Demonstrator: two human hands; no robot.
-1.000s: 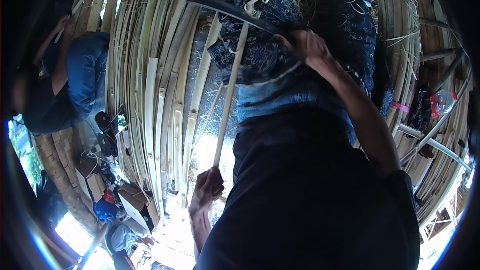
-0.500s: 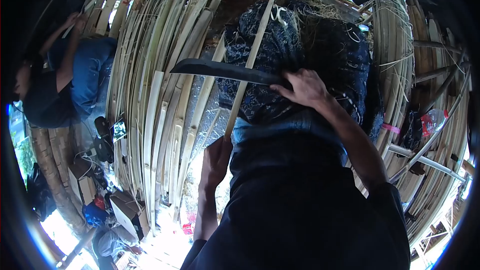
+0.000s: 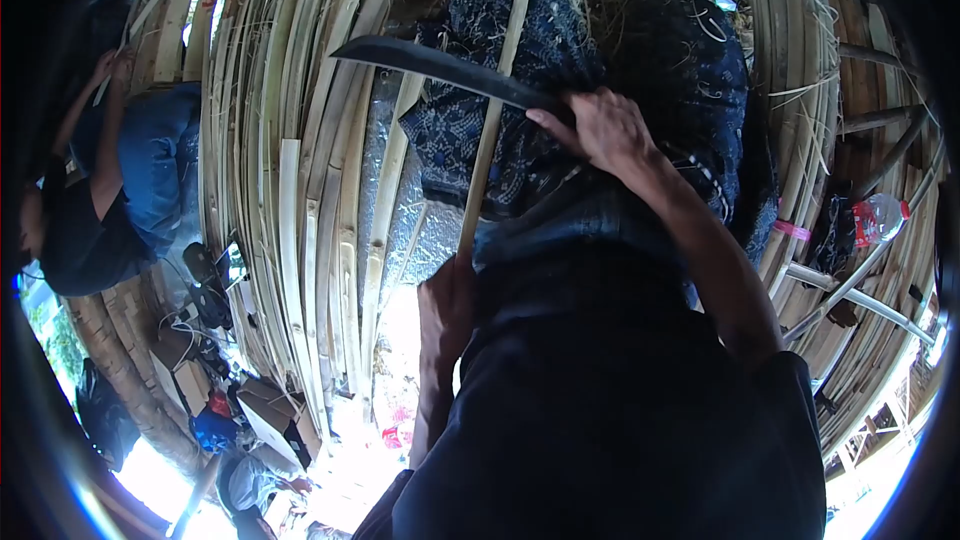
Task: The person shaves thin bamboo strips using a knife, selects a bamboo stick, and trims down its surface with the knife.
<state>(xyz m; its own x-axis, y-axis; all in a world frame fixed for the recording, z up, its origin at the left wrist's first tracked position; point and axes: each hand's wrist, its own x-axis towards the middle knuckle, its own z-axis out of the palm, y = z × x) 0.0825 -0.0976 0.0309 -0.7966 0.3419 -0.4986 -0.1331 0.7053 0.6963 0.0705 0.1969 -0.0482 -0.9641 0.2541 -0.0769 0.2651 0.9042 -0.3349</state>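
Note:
A long dark machete (image 3: 430,62) is in my right hand (image 3: 608,130), its blade pointing left across a bamboo strip. That pale bamboo strip (image 3: 487,155) slants upward from my left hand (image 3: 447,300), whose fingers are closed round its lower end. The blade lies over the strip's upper middle part. Beneath the strip, a dark blue patterned cloth (image 3: 450,155) covers my legs, with fibre shavings on it.
Many long bamboo strips (image 3: 290,190) lie on the left, beyond them a seated person (image 3: 90,230). More bundled strips (image 3: 780,90) and a plastic bottle (image 3: 878,220) are on the right. Boxes (image 3: 275,415) sit lower left.
The machete's tip has swung upward and the blade is tilted more. My right hand is slightly higher. The view has shifted a little, and the strip stands somewhat steeper.

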